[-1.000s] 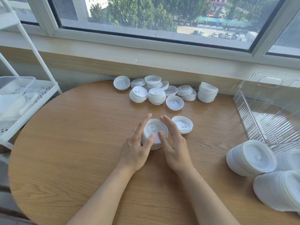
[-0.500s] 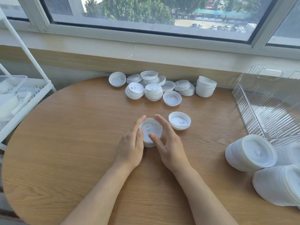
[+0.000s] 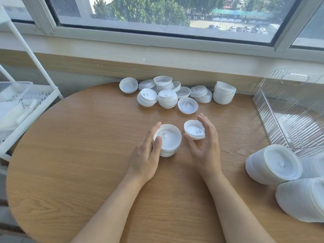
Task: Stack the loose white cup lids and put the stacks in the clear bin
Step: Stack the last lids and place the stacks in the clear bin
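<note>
A short stack of white cup lids (image 3: 169, 140) stands mid-table. My left hand (image 3: 146, 153) rests against its left side, fingers straight, thumb on the rim. Just to the right sits a smaller stack of lids (image 3: 193, 131). My right hand (image 3: 205, 146) cups around it, its fingers along the far right side and its thumb close to the front left edge, with no firm grip visible. Several loose lids and low stacks (image 3: 167, 98) lie at the table's back edge. The clear bin (image 3: 289, 109) lies on its side at the right.
Two long lid stacks (image 3: 273, 165) (image 3: 301, 200) lie on their sides at the right, in front of the bin. A white wire rack (image 3: 26, 106) with a plastic tray stands off the table's left edge. The window sill wall runs behind the round wooden table (image 3: 87, 155).
My right hand has come off the middle stack and moved right to the smaller stack. My left hand stays against the middle stack.
</note>
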Tool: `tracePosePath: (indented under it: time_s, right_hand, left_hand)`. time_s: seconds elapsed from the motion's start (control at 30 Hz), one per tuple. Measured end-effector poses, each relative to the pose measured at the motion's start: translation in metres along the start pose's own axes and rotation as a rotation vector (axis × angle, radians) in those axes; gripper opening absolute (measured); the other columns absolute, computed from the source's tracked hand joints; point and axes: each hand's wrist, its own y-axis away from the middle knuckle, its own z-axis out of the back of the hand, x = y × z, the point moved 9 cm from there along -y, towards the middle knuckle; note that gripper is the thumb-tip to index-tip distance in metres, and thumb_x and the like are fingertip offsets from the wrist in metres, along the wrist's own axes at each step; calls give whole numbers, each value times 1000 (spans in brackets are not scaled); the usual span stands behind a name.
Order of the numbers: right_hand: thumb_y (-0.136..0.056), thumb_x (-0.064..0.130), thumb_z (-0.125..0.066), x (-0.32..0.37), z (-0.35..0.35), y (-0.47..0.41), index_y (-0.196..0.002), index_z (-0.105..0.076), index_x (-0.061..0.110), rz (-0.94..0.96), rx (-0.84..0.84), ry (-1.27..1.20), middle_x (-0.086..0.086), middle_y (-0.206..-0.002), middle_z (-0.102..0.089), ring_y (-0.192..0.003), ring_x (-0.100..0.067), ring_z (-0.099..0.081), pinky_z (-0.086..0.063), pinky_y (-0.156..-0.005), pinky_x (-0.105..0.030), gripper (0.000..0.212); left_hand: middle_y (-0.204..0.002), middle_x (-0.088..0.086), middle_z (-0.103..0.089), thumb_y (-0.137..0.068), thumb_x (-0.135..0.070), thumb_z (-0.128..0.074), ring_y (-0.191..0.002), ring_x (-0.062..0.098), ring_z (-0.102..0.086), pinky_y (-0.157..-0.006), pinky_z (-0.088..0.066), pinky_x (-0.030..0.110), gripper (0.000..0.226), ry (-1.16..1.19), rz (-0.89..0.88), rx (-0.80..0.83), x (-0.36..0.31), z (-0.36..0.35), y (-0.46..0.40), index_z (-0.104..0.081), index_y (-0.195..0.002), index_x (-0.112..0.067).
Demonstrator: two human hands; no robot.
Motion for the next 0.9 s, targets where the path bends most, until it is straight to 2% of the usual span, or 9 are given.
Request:
tracePosePath:
  time_s: [0.13, 0.27, 0.4, 0.53, 0.67, 0.77, 0.9]
  right_hand:
    - [-87, 41, -84, -26, 2, -8, -155, -43, 23, -121, 33, 64, 10, -159, -44, -151, -9, -32, -30, -125, -42, 81]
    - [-81, 47, -86, -37, -4, -10, -157, -39, 25, -192, 87, 99, 13, -158, -41, -149, -7, -30, -28, -125, -41, 92]
    - [-87, 43, -83, -41, -4, -9, -159, -36, 24, -247, 84, 120, 9, -158, -43, -147, -10, -32, -29, -124, -39, 88]
    - [-89, 43, -81, -41, -1, -9, -160, -33, 26, -283, 69, 117, 7, -158, -43, -147, -11, -32, -27, -120, -31, 88]
    - [-89, 44, -80, -42, -4, -10, -161, -32, 24, -283, 87, 136, 4, -160, -43, -148, -14, -32, -28, -122, -33, 88]
    - [-88, 44, -80, -43, -1, -8, -160, -32, 26, -296, 73, 117, 5, -155, -47, -145, -12, -33, -28, -117, -29, 88]
    - [-87, 47, -81, -43, -3, -8, -160, -31, 28, -316, 83, 102, 4, -152, -49, -143, -12, -34, -28, -115, -29, 91]
  left_hand:
    - [-146, -33, -47, -91, -73, -49, -132, -24, -35, -104, -23, -1, 75, -35, -13, 9, -5, 2, 2, -38, -157, -38]
    - [-141, -34, -48, -80, -75, -69, -127, -25, -37, -103, -24, -2, 91, -97, -30, 10, -8, 2, 4, -36, -157, -39]
    - [-139, -34, -51, -76, -77, -70, -126, -21, -42, -101, -28, 0, 94, -99, -23, -1, -6, 3, 3, -35, -156, -43]
    - [-135, -41, -47, -78, -75, -73, -123, -26, -39, -99, -26, -3, 92, -102, -29, -17, -7, 4, 4, -36, -156, -42]
    - [-134, -43, -45, -78, -76, -70, -124, -26, -39, -100, -26, -2, 92, -109, -38, -22, -7, 4, 4, -36, -156, -41]
    - [-137, -39, -47, -79, -72, -74, -124, -24, -40, -101, -24, -2, 91, -113, -31, -19, -7, 4, 4, -37, -156, -40]
    - [-145, -26, -52, -81, -64, -77, -128, -10, -45, -103, -26, 4, 89, -133, -35, -15, -8, 4, 4, -37, -156, -39]
